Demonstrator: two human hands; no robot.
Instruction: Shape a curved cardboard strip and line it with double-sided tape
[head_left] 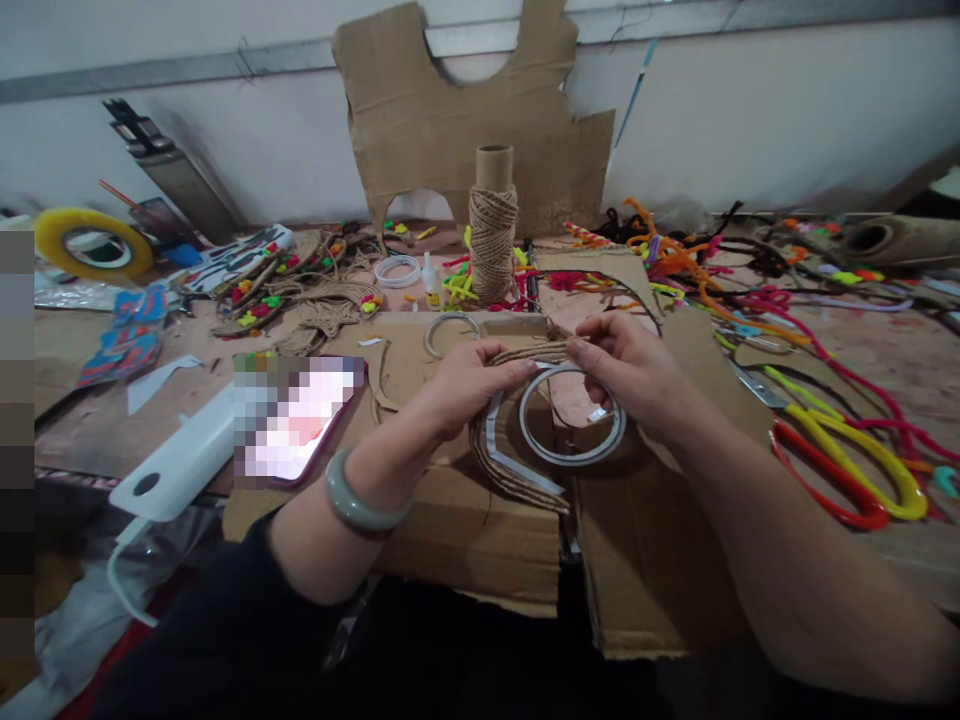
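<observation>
With your two hands as the middle of a clock, the big yellow tape roll [56,245] is far off between nine and ten. Next, between eight and nine, is a long white box [169,465] with a white cord. Your phone [319,425] lies just beside it, close to nine, and its screen is too blurry to read. A grey-green bangle [365,513] goes around your left wrist. A little glue-sized bottle [432,290] stands up between ten and eleven. Flat brown cardboard [465,540] is at seven. Your left hand [465,380] has its thumb and fingers squeezed on the curved rope band [495,470]. A tall tube of brown string [493,250] stands just before twelve. The rope band is right in the middle, bent like a C, with a white strip along its inside and its low end near six. A thin white ring [574,459] hangs beside it, near five. Your right hand [634,370] pinches the top end of the band, and some of its fingers curl by the ring. Bright fuzzy strings [675,255] are in a messy heap between one and two. Red and yellow scissors [874,515] lie between three and four.
</observation>
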